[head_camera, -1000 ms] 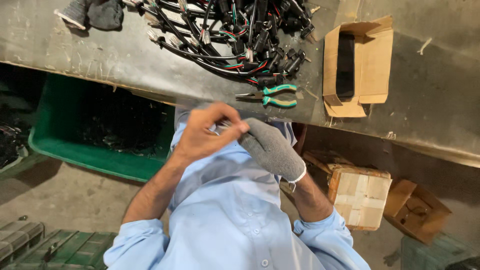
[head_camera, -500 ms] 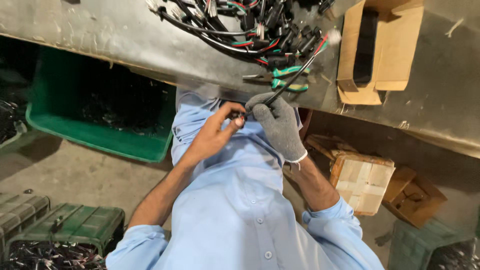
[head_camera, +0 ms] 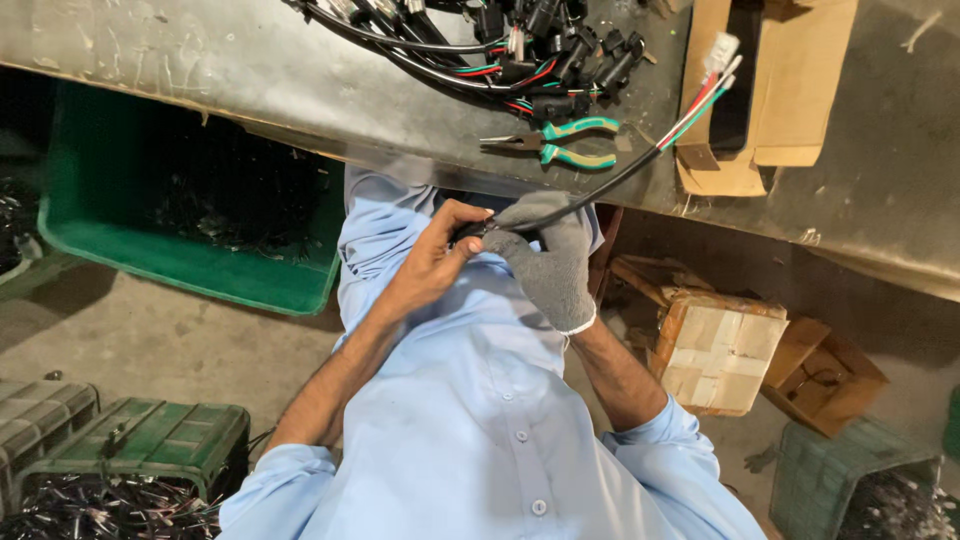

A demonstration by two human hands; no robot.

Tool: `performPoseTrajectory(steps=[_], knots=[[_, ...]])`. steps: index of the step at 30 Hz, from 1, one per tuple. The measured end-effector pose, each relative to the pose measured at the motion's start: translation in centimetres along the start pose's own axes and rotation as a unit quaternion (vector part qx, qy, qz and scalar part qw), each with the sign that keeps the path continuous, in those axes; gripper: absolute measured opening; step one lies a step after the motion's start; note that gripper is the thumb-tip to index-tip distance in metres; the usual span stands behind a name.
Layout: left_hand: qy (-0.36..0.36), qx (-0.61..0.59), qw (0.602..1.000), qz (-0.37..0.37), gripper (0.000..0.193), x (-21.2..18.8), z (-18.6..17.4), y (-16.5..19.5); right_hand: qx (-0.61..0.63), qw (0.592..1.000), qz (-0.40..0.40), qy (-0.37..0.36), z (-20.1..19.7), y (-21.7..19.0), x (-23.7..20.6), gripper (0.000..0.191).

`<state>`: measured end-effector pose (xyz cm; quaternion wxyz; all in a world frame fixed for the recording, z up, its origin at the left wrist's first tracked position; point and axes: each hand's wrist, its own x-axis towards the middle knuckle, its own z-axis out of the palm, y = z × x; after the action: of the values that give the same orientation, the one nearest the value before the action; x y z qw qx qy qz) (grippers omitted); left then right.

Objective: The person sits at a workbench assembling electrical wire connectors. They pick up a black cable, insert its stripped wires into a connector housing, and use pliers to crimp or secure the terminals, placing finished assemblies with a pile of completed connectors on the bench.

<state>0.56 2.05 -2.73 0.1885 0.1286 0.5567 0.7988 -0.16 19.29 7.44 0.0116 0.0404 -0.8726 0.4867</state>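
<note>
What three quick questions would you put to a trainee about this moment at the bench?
1. True or false: the right hand wears a grey glove and the left hand is bare.
2. Where do the green-handled pliers lie? A) on the metal table; B) in the green crate; C) in the open cardboard box.
3. Fill in: both hands grip one end of a ____, whose red, green and white wires end in a white connector.

Key: 1 true. 2 A. 3 black cable.
</note>
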Motion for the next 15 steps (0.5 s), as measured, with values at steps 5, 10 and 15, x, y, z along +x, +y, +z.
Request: performPoseTrajectory(steps=[5, 10, 15], knots=[[-0.032, -0.056, 0.997, -0.053, 0.030, 0.7, -0.5, 0.1, 0.081, 0.993, 0.079, -0.019, 0.0, 0.6, -0.7, 0.029], [-0.025, 0.126, 0.990, -0.051, 0.030, 0.4, 0.0, 0.8, 0.035, 0.992, 0.123, -0.018, 0.5, 2.7, -0.9, 0.022], [-0.073, -0.051, 0.993, -0.074, 0.027, 1.1, -0.3, 0.3, 0.178, 0.965, 0.180, -0.073, 0.4, 5.0, -0.8, 0.033]])
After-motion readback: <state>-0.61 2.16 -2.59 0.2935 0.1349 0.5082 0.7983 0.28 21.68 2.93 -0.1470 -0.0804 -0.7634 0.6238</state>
